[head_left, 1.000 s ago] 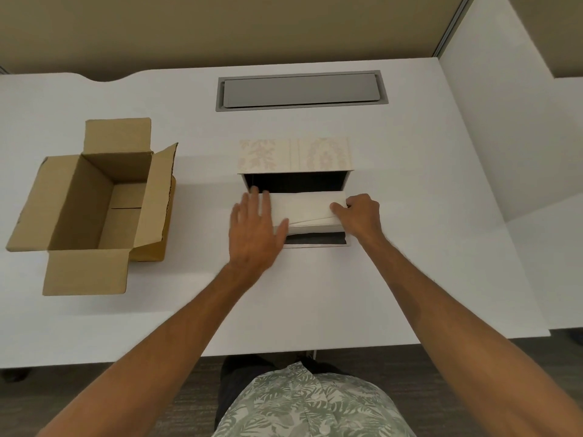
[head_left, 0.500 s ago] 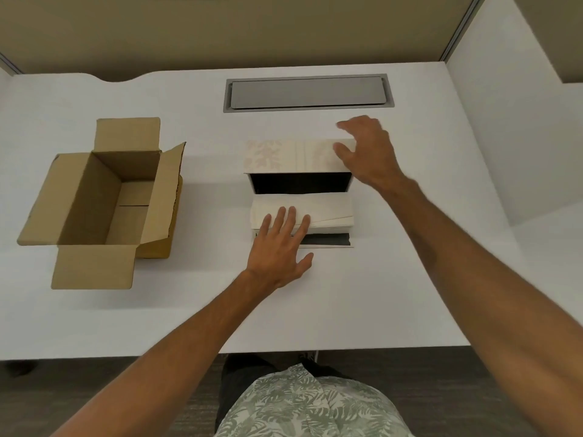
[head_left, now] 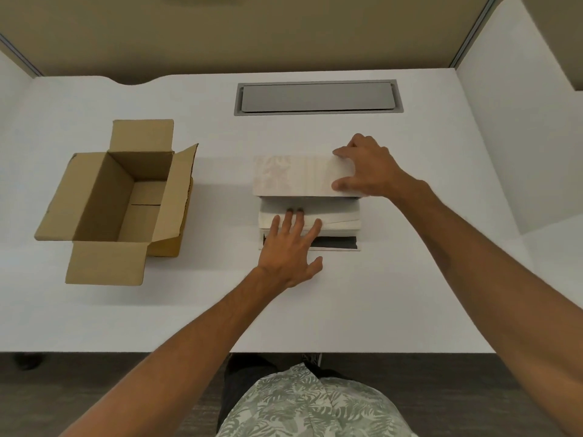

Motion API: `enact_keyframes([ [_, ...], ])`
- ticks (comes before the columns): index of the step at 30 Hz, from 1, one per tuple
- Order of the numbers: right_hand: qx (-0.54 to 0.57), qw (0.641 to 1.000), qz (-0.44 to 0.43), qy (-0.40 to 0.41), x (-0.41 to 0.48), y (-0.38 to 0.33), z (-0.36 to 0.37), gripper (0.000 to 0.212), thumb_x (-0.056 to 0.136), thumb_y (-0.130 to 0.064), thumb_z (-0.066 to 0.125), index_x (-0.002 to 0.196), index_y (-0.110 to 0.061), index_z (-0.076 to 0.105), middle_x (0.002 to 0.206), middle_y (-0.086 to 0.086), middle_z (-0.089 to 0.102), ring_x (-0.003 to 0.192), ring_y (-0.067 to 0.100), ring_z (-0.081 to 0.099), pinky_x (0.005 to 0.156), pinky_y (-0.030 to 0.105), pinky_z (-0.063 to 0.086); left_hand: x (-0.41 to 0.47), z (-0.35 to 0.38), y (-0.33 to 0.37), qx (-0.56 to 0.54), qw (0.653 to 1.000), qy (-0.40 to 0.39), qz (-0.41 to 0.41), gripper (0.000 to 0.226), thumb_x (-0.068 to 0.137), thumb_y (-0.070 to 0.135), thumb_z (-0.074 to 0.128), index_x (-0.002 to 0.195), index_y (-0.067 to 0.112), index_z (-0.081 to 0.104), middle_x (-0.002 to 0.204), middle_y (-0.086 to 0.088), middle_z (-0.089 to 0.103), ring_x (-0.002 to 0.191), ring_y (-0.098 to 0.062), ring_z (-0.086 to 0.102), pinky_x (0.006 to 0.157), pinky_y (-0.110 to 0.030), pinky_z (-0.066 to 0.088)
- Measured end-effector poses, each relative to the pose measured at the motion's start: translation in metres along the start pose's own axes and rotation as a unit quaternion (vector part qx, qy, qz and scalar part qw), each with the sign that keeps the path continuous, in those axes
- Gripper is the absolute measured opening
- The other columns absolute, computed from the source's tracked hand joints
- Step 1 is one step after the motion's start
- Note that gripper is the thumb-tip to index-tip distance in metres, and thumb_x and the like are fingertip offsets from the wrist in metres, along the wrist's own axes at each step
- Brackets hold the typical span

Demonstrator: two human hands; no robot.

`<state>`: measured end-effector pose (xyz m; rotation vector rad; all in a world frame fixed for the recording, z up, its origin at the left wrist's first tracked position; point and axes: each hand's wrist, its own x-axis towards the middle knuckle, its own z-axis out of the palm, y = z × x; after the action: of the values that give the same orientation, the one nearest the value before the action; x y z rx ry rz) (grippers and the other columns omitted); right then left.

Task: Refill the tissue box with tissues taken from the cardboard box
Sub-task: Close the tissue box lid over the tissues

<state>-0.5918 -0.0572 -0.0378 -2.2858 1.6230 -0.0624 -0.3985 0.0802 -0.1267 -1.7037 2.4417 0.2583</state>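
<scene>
**Lid coming down over the fresh tissues**

Tissue box [head_left: 307, 216] at the centre of the surface [head_left: 394, 294], its patterned lid [head_left: 293, 176] now tipped forward and lower than half a second ago, hiding most of the dark opening seen then. Stack of tissues [head_left: 334, 220] seated in the tray, slightly askew, top sheets fanned toward the right edge. A dark strip of the tray still exposed along the near side.

Right hand [head_left: 369, 168] gripping the lid's right end, thumb on the near edge and fingers over the far edge; a second ago down on the stack's right end. Left hand [head_left: 291, 247] open and flat, fingertips [head_left: 295, 212] pressing the stack just short of the lid's front edge, moved from the stack's left end toward its middle.

Likely meaning: loading finished, closing under way, task near its end.

In the way: those left fingertips, directly under the closing lid, needing to slide out first; the fanned sheets, liable to snag or crease at the right edge.

Further out: cardboard box [head_left: 120, 200] well apart on the left, flaps spread, nothing visible inside. Grey cable hatch [head_left: 318, 97] set into the surface behind. White partition [head_left: 517, 137] on the right. No other clutter near the tissue box.
</scene>
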Motion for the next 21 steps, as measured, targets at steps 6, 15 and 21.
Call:
enact_keyframes([
  [6, 0.011, 1.0, -0.009, 0.011, -0.022, -0.005, 0.009, 0.073, 0.077, -0.049, 0.078, 0.138, -0.02, 0.052, 0.127, 0.006, 0.046, 0.118, 0.024, 0.043, 0.098, 0.041, 0.039, -0.002, 0.002, 0.005, 0.014, 1.0, 0.015, -0.01, 0.084, 0.086, 0.073, 0.037, 0.154, 0.034, 0.01, 0.159, -0.016, 0.024, 0.148, -0.039, 0.018, 0.121, -0.058, 0.014],
  [15, 0.045, 0.999, -0.002, -0.012, -0.034, -0.004, 0.012, 0.071, 0.084, -0.045, 0.072, 0.145, -0.023, 0.043, 0.142, 0.004, 0.051, 0.126, 0.026, 0.046, 0.102, 0.042, 0.041, 0.001, 0.004, 0.004, 0.002, 1.0, 0.019, -0.017, 0.084, 0.085, 0.074, 0.037, 0.154, 0.035, 0.009, 0.157, -0.014, 0.027, 0.146, -0.037, 0.022, 0.12, -0.058, 0.015],
  [21, 0.054, 0.998, -0.001, -0.017, -0.035, -0.005, 0.012, 0.07, 0.085, -0.042, 0.073, 0.145, -0.021, 0.044, 0.142, 0.006, 0.051, 0.127, 0.027, 0.046, 0.105, 0.043, 0.039, 0.002, 0.003, 0.008, -0.005, 1.0, 0.003, -0.017, 0.082, 0.089, 0.066, 0.042, 0.155, 0.033, 0.008, 0.158, -0.015, 0.025, 0.147, -0.039, 0.02, 0.121, -0.059, 0.012],
])
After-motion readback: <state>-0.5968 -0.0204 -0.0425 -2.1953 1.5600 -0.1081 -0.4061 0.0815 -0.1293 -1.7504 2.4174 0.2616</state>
